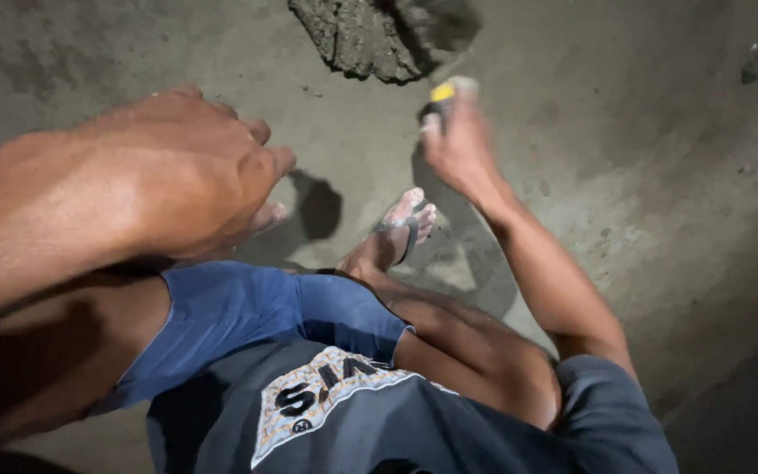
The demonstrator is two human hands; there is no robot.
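Tool with a yellow-and-black handle: grasped in the right hand, fingers clenched round it, its working end blurred, reaching toward the grey mortar heap at the far edge of the concrete floor. Left hand empty, fingers loosely curled, raised near the camera, seemingly for balance.
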